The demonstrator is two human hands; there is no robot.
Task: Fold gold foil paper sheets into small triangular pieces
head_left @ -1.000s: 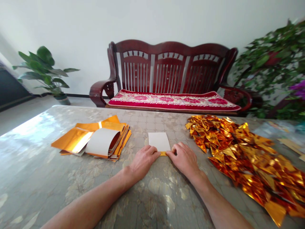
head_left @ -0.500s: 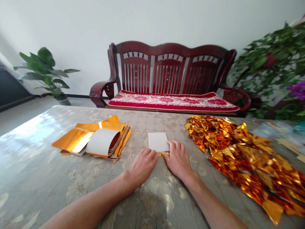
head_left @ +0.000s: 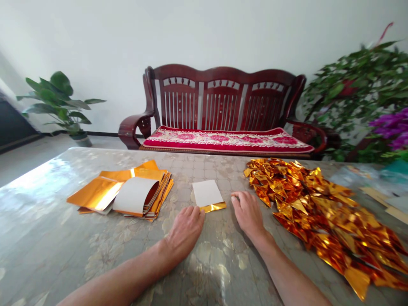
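A small sheet of gold foil paper (head_left: 208,193) lies white side up on the table, with its near edge folded over into a shiny gold strip. My left hand (head_left: 188,225) has its fingers closed at the sheet's near left corner. To the right of the sheet, apart from it, is my right hand (head_left: 247,212). Its fingers are loosely bent and hold nothing. Farther left is a stack of gold foil sheets (head_left: 102,187); one curls over with its white back (head_left: 132,195) showing. A large heap of folded gold foil pieces (head_left: 312,208) spreads over the right side.
A clear patterned cover lies over the table (head_left: 127,255). Clear plastic bags (head_left: 357,176) and tan card strips (head_left: 382,202) are at the far right. Behind the table stands a dark red wooden bench (head_left: 223,102), with potted plants (head_left: 63,102) on either side.
My right hand has let go of the sheet and moved right. The folded gold strip now shows along its length, and the sheet sits slightly turned. The left hand stays at its corner.
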